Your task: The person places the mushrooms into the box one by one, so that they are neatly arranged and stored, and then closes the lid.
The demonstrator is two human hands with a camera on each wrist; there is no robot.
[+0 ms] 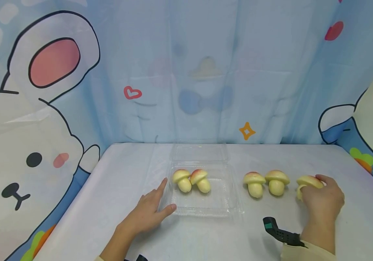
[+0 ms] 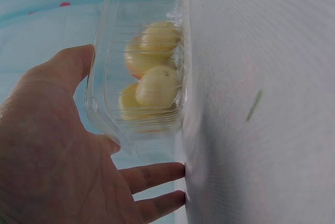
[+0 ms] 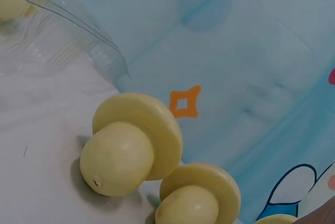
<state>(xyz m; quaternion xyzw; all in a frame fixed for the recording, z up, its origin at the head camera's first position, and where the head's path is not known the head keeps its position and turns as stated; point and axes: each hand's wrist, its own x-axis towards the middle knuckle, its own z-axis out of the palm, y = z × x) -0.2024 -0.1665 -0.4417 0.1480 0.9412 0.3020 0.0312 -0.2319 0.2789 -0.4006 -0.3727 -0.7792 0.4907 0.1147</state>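
A clear plastic container (image 1: pixel 219 195) lies on the table with its lid (image 1: pixel 199 152) folded back. Inside, on its left side, are two toy mushrooms (image 1: pixel 182 180) with cream stems and reddish-yellow caps. My left hand (image 1: pixel 147 214) is spread at the container's left side; in the left wrist view its thumb (image 2: pixel 78 62) and a finger touch the clear wall. At the far right of a row of mushrooms, my right hand (image 1: pixel 325 199) grips a toy mushroom (image 1: pixel 308 180), thumb in front and fingers behind. That mushroom barely shows at the right wrist view's lower edge.
Two more toy mushrooms, one (image 1: pixel 255 184) beside another (image 1: pixel 276 182), stand between the container and my right hand. A white cloth covers the table (image 1: pixel 206 239). Behind it hangs a blue cartoon curtain (image 1: pixel 199 72). A black strap (image 1: pixel 281 233) sticks out from my right wrist.
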